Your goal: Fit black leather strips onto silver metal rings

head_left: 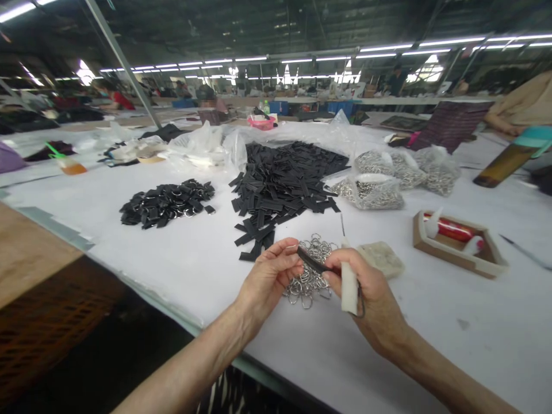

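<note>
My left hand [269, 275] and my right hand [366, 290] meet over a small heap of metal rings [311, 270] on the white table [172, 259]. Both pinch a short black strap piece [314, 263] between thumb and fingers, one at each end. My right hand also grips a white stick-like tool [349, 286], held upright in the palm, with a metal ring hanging by the little finger. A pale sponge-like pad [382, 257] lies just right of the rings.
A big pile of black strap pieces [284, 184] lies ahead; a smaller pile of finished pieces with rings [166, 202] sits to the left. Plastic bags of metal rings [388, 178] stand at the right. A cardboard tray with a red tube [457, 241] is near right. Other people work at far tables.
</note>
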`<state>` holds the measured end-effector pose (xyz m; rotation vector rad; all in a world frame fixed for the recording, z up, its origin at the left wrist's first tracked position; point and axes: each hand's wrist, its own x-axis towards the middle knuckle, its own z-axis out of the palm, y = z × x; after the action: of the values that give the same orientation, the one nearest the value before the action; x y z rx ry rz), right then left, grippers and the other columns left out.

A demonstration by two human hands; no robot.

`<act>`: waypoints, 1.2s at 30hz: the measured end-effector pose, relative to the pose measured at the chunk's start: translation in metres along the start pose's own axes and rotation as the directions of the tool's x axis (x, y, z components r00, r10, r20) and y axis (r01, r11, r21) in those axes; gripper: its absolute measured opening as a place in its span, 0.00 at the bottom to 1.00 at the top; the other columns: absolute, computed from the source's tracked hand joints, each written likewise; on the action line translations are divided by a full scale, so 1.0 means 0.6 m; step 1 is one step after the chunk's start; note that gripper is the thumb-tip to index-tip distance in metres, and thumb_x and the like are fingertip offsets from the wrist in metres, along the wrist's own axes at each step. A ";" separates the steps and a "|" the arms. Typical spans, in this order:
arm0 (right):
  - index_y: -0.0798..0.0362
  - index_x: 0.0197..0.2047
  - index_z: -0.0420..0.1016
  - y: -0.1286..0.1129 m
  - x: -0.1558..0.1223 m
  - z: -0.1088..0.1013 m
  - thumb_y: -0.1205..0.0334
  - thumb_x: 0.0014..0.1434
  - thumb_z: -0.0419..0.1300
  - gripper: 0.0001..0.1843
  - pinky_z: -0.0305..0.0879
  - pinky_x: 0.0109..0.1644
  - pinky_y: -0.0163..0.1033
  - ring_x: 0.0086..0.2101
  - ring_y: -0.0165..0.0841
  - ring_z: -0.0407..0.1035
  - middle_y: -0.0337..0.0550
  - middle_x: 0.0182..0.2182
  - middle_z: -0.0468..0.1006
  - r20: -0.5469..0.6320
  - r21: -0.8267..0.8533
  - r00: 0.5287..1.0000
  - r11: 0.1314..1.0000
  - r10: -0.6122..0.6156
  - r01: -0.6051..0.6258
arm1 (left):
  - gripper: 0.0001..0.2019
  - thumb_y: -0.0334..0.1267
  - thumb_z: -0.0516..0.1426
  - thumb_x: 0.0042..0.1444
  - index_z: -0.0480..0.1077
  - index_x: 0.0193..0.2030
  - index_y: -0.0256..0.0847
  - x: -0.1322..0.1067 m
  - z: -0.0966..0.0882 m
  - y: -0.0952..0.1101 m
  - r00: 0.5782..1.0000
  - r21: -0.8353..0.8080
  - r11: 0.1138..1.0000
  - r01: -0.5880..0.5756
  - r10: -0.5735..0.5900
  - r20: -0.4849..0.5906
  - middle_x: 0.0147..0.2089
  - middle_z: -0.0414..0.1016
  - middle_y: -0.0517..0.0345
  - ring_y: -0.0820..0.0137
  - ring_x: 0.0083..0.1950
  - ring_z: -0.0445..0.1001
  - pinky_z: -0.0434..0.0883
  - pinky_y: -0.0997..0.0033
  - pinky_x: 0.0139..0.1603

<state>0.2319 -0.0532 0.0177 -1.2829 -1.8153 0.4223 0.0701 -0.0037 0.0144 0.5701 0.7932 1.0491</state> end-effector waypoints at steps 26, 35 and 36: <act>0.54 0.30 0.66 0.007 -0.017 0.034 0.72 0.58 0.45 0.11 0.55 0.31 0.37 0.28 0.32 0.60 0.41 0.25 0.70 0.374 -0.257 0.891 0.895 -0.257 0.365 | 0.07 0.37 0.59 0.47 0.68 0.29 0.34 0.005 -0.072 0.003 0.966 0.359 0.910 -0.207 0.247 -0.070 0.28 0.75 0.54 0.68 0.30 0.75 0.73 0.72 0.27; 0.57 0.34 0.71 0.028 -0.013 0.084 0.76 0.58 0.46 0.14 0.60 0.36 0.40 0.35 0.37 0.67 0.49 0.33 0.77 0.350 -0.426 0.768 0.639 -0.536 0.640 | 0.08 0.38 0.58 0.48 0.69 0.31 0.34 0.004 -0.074 0.000 0.963 0.348 0.905 -0.244 0.270 -0.027 0.31 0.75 0.53 0.68 0.30 0.75 0.73 0.71 0.26; 0.57 0.33 0.71 0.030 -0.014 0.086 0.76 0.57 0.47 0.14 0.60 0.34 0.39 0.33 0.36 0.67 0.49 0.32 0.77 0.351 -0.432 0.757 0.621 -0.552 0.654 | 0.08 0.38 0.58 0.48 0.69 0.31 0.34 0.002 -0.074 0.000 0.966 0.352 0.906 -0.234 0.258 -0.024 0.31 0.75 0.53 0.68 0.30 0.75 0.73 0.71 0.27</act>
<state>0.2027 -0.0436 -0.0284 -0.8729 -2.5012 -0.3985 0.0349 -0.0004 -0.0129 0.9595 0.9961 1.1727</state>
